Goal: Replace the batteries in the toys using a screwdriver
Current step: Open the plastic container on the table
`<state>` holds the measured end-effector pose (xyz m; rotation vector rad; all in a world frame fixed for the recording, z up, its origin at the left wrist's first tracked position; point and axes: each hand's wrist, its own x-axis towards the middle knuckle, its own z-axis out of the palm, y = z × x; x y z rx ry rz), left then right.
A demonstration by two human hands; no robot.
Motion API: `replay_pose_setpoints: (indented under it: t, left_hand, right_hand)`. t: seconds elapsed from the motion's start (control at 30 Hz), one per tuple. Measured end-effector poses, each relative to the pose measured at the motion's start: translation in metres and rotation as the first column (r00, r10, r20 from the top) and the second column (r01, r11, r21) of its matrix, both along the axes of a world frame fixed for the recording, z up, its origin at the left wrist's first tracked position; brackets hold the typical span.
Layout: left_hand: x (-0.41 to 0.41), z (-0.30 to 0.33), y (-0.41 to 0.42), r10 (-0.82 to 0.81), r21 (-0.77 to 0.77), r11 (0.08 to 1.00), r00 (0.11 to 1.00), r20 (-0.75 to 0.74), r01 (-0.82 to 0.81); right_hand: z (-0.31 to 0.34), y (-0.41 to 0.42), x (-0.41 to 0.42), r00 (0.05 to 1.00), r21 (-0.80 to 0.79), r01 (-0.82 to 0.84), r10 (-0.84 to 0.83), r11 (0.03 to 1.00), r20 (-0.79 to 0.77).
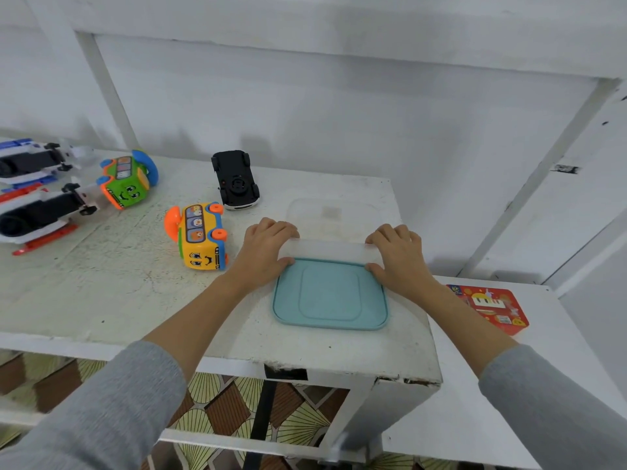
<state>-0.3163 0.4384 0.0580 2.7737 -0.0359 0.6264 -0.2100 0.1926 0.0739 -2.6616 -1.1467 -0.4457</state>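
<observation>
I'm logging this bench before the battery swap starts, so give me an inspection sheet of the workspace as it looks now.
Surface: white table, scuffed, chipped at its front right corner.
Job's things: yellow bus and green bus on their sides; black car upside down; two robot toys far left. No screwdriver or batteries seen.
Clutter: red box on the lower ledge at right.
Hands: left hand and right hand grip a clear container; its teal lid lies in front.
Cables: nothing seen.
Surroundings: white wall behind, patterned floor below.
</observation>
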Motion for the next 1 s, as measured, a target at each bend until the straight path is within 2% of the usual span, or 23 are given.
replay_pose_setpoints:
  t: [0.17,0.33,0.47,0.7,0.87,1.0]
  left_hand:
    - [-0.006,0.005,-0.009,0.022,-0.057,0.998,0.989,0.143,-0.014]
    - [0.029,0.031,-0.054,-0.082,-0.128,0.985,0.968,0.237,0.115]
    - [0.069,0.037,-0.118,-0.131,-0.226,0.96,0.979,0.156,0.165]
    - [0.146,0.026,-0.243,-0.265,-0.239,0.935,0.964,0.028,0.264]
    - [0.208,0.0,-0.338,-0.154,-0.206,0.971,0.977,-0.144,0.123]
    - [0.237,-0.045,-0.392,-0.09,-0.257,0.966,0.948,-0.305,0.01]
  right_hand:
    - [0.011,-0.011,0.0,0.999,0.188,-0.017,0.009,0.982,0.045]
    - [0.03,-0.037,0.012,1.0,0.281,0.016,-0.014,0.96,-0.008]
    - [0.038,-0.073,0.031,0.996,0.259,0.062,-0.044,0.964,-0.074]
    - [0.027,-0.186,0.082,0.959,0.129,0.235,-0.209,0.963,-0.19]
    - [-0.002,-0.284,0.137,0.918,0.026,0.302,-0.284,0.953,-0.277]
    - [-0.034,-0.345,0.182,0.89,-0.109,0.293,-0.312,0.95,-0.333]
